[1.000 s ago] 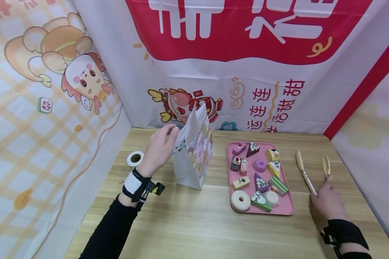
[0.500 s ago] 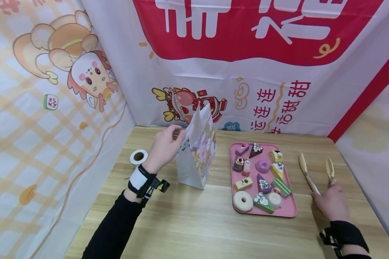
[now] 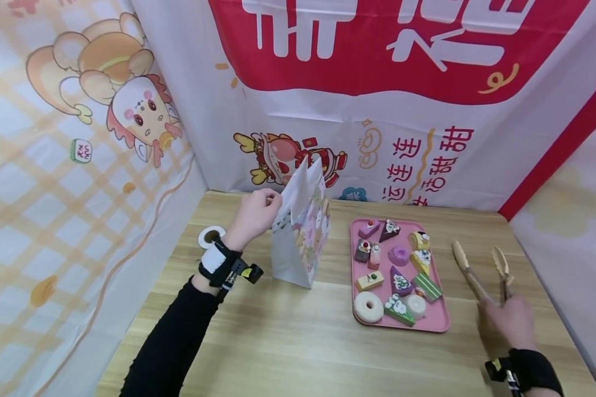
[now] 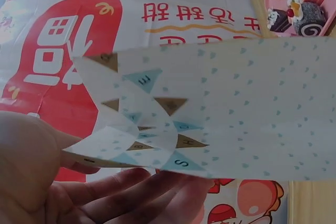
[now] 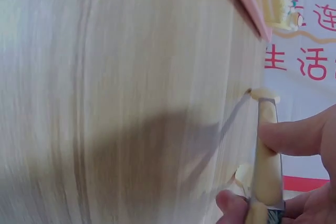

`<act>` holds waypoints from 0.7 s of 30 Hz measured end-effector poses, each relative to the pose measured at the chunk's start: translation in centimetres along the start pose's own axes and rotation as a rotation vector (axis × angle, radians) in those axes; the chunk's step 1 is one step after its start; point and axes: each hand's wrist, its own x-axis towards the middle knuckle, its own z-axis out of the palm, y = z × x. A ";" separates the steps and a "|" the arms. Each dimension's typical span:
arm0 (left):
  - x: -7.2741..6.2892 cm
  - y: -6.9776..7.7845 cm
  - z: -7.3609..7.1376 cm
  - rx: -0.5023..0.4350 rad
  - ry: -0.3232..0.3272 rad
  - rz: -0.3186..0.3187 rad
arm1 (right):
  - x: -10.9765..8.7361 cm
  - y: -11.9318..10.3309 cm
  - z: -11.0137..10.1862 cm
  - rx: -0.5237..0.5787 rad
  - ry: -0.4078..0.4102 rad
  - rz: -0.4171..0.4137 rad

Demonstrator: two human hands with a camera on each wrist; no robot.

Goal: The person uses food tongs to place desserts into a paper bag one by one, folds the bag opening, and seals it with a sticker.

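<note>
A standing paper bag [image 3: 298, 237], white with a coloured print on its front, is left of the table's middle. My left hand [image 3: 255, 215] holds its upper left edge; in the left wrist view the thumb [image 4: 79, 156] is on one side of a bag corner [image 4: 136, 145] and the fingers [image 4: 173, 195] lie along the lower side. My right hand [image 3: 511, 320] grips a pair of spread tongs [image 3: 472, 275] by the handle end, their pale tips pointing away from me. In the right wrist view the thumb [image 5: 289, 137] presses one arm of the tongs [image 5: 269, 171].
A pink tray [image 3: 444, 325] bearing several toy cakes and a ring doughnut [image 3: 368, 307] lies between the bag and the tongs. A white roll of tape or labels [image 3: 211, 236] stands behind my left wrist. Printed cloth walls [image 3: 352, 105] close off the back and sides.
My right hand and the tongs have drawn slightly back towards me. The left hand stays at the bag's upper edge, its fingers closer together. The head view has shifted a little.
</note>
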 end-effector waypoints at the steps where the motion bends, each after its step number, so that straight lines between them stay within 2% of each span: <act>1: -0.1 0.2 0.1 0.008 -0.009 0.009 | -0.1 0.0 0.0 -0.007 -0.024 0.006; 4: -0.5 0.5 0.2 0.028 -0.039 0.030 | -0.1 -0.3 -0.2 -0.042 -0.108 0.017; 8: -1.6 0.6 0.1 0.029 -0.088 0.047 | 0.2 -1.0 -0.3 -0.081 -0.149 -0.012; 13: -2.9 0.8 -0.3 0.009 -0.111 0.074 | 0.4 -1.2 0.1 -0.069 -0.129 -0.006; 21: -4.4 0.3 -1.1 0.001 -0.088 0.135 | 0.6 -0.4 0.3 -0.044 -0.120 0.043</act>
